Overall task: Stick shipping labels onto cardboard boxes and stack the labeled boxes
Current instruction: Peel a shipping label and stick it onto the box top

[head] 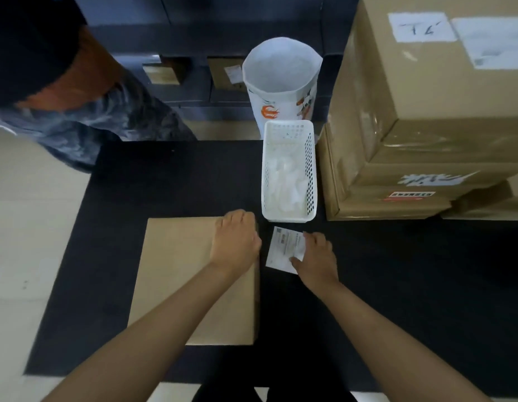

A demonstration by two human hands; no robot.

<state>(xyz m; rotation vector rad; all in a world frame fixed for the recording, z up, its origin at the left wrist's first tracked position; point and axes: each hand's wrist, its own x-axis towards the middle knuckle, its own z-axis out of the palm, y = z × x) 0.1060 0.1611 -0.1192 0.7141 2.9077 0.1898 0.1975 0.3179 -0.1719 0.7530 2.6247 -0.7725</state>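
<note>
Your left hand (236, 242) grips the cardboard box's (176, 274) far right corner, fingers curled; your right hand (317, 256) pinches the shipping label (283, 246).

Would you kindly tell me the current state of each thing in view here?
Cardboard box: closed, flat on the black mat, no label on top yet.
Shipping label: lying on the mat beside the box.
Left hand: grip curled over the box's far right corner.
Right hand: pinching the label.
White basket: holds white scraps.
White bag: standing open.
Stacked boxes: closed, labeled.
</note>
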